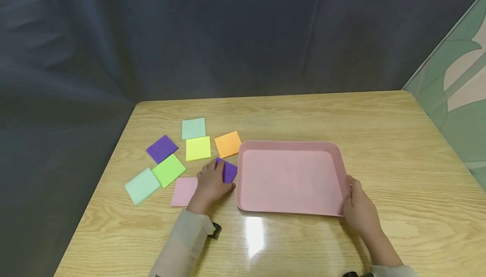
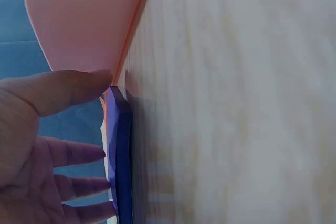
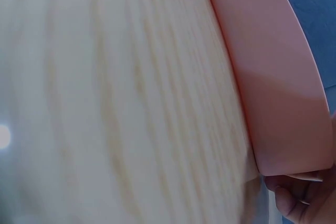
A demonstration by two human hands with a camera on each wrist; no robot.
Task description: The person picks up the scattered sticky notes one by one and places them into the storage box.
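My left hand (image 1: 212, 181) lies over a purple pad of sticky notes (image 1: 229, 171), beside the left wall of a pink tray (image 1: 336, 150). In the left wrist view the fairly straight fingers (image 2: 79, 184) reach to the top of the purple pad (image 2: 122, 150), and the thumb is at its corner close to the tray. My right hand (image 1: 360, 207) grips the right side of the tray near its front corner; in the right wrist view, curled fingers show below the tray wall (image 3: 283, 93). The tray holds nothing.
Left of the tray lie more sticky note pads: orange (image 1: 228, 144), yellow (image 1: 198, 148), mint (image 1: 193, 128), another purple (image 1: 162, 149), green (image 1: 168, 170), a thicker mint (image 1: 142, 185) and pink (image 1: 184, 192), partly behind my left hand. A dark curtain (image 1: 243, 36) hangs behind the wooden table (image 1: 296, 247).
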